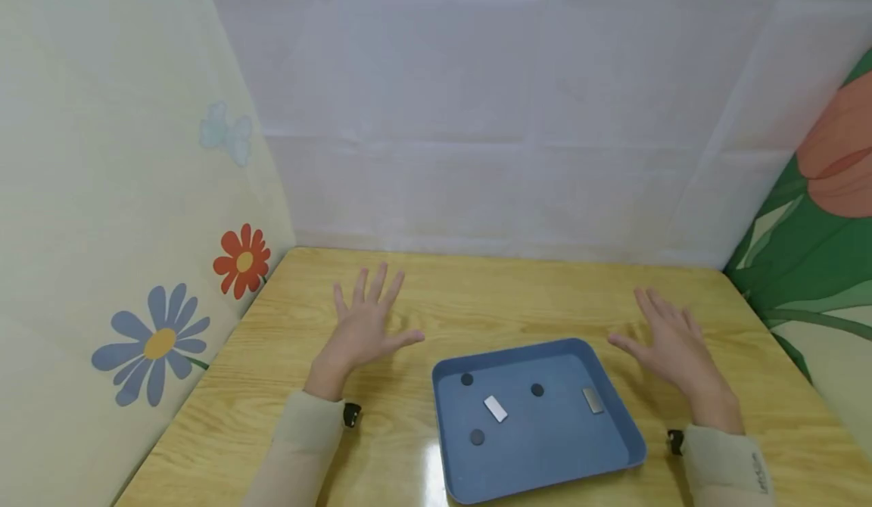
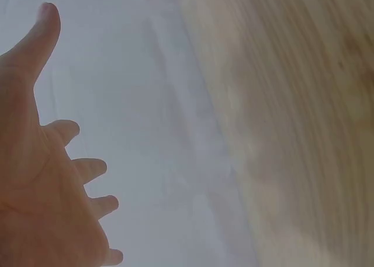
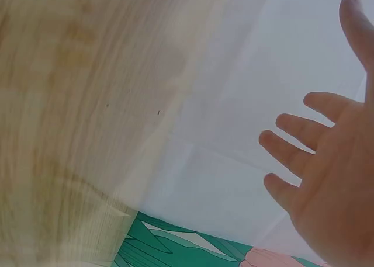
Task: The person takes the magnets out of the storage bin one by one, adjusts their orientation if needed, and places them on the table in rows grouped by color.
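Over yellow wood-grain table (image 1: 272, 340), holds left hand (image 1: 361, 334) and right hand (image 1: 674, 348) with fingers spread, empty. Could shift round dark discs (image 1: 537, 390) by nudging blue rectangular tray (image 1: 559, 435) at right edge.

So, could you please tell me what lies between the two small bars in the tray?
One dark disc lies between the white bar and the grey bar, slightly toward the far side, in the head view.

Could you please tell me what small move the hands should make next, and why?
Probably ease the right hand inward, toward the grey block near the right side of the blue tray: that hand is spread and empty, and it is nearer that block than the left hand is.
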Demonstrator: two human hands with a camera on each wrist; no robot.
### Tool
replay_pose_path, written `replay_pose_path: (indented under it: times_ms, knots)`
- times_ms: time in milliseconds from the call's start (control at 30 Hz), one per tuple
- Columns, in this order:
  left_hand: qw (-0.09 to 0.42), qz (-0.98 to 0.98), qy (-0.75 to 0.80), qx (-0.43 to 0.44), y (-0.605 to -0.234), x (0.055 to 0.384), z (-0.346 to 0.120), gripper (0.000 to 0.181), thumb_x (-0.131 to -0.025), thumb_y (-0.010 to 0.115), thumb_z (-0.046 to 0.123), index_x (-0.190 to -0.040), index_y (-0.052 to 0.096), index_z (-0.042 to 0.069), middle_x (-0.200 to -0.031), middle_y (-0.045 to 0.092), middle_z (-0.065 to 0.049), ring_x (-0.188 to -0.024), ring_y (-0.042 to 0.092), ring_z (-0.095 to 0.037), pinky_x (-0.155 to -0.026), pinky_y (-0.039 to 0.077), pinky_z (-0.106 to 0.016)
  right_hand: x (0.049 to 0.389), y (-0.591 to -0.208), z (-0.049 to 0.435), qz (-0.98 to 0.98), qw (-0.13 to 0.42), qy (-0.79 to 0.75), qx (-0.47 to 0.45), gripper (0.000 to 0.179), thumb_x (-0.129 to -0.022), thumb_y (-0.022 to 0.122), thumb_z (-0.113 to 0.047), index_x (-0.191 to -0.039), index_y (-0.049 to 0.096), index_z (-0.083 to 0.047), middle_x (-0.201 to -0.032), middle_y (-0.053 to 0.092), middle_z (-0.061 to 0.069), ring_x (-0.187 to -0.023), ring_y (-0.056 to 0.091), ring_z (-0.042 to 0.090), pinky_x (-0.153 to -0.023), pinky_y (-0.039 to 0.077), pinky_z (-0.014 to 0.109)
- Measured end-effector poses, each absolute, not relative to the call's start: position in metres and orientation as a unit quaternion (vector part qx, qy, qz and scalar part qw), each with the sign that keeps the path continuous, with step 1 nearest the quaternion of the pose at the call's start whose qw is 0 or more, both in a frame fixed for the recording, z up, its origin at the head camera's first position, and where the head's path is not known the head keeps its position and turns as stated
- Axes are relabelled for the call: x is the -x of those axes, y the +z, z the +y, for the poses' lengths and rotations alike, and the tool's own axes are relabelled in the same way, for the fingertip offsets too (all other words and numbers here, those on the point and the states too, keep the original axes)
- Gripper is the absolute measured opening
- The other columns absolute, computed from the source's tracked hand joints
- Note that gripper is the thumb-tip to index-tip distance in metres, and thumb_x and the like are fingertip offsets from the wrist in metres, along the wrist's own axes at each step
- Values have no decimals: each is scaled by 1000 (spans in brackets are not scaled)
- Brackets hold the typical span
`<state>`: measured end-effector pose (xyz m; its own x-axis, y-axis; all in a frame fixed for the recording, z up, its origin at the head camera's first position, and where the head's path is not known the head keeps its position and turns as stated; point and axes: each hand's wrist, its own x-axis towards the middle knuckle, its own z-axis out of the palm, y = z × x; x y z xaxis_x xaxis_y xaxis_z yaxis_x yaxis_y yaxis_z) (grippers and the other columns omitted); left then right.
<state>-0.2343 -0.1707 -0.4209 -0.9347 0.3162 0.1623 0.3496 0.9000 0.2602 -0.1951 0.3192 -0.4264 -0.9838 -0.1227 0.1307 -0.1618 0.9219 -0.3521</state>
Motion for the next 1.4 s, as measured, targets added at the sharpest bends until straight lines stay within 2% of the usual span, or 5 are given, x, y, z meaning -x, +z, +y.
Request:
replay_pose_path:
  times_ms: [267,500,767,1200,1400]
  knots:
    - [60,-965,-164,195,-417,229,-166,111,-85,69,70,-168,11,25,-176,9,-9,-160,7,-47,-120,6,-82,194,-423,312,-978,31,195,-74,104,-97,64,-58,-163,14,5,-164,21,37,-147,26,60,-120,12,76]
    - [68,-962,-160,211,-413,227,-161,107,-85,70,69,-166,20,21,-172,23,-11,-157,22,-47,-121,18,-78,194,-422,307,-978,13,197,-71,103,-97,63,-61,-164,14,1,-164,25,35,-145,28,60,-118,18,76]
    - [31,-956,-175,235,-416,226,-158,105,-86,68,71,-166,21,24,-168,35,-9,-151,39,-41,-122,31,-69,194,-418,295,-974,-22,210,-84,101,-96,62,-62,-164,18,-1,-163,30,34,-143,35,59,-112,36,74]
    - [18,-952,-171,253,-419,224,-153,94,-87,71,66,-162,36,21,-164,43,-12,-147,46,-39,-118,42,-61,191,-414,279,-967,-42,224,-111,98,-97,64,-58,-163,21,-1,-163,33,30,-141,44,55,-112,41,70]
    - [-6,-940,-191,282,-418,222,-148,89,-88,74,60,-160,41,20,-164,43,-10,-149,44,-38,-120,41,-59,189,-415,277,-964,-53,233,-117,91,-98,65,-53,-162,26,-1,-161,37,30,-139,47,54,-110,43,70]
